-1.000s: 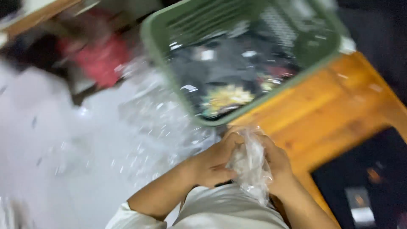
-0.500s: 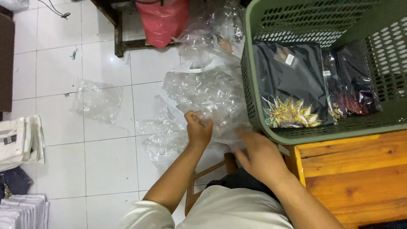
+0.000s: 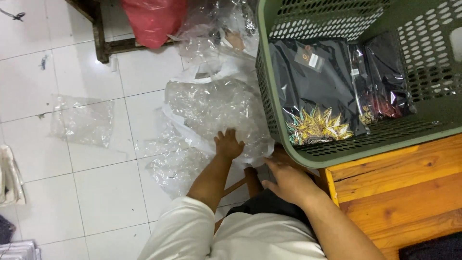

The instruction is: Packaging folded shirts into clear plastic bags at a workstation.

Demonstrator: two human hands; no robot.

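Head view: white tiled floor (image 3: 96, 192); wooden table (image 3: 399, 188)

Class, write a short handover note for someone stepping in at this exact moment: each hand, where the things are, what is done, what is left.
Left hand: pressed on the heap of clear plastic bags on the floor, grip unclear.
Right hand: low beside the green basket, holding nothing visible.
Done: bagged dark garments lie in the basket, which sits on the wooden bench.
Left: loose bags on the white tile floor.

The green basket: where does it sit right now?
In the head view the green basket fills the upper right, resting on the wooden table, with the heap of clear plastic bags just left of it.
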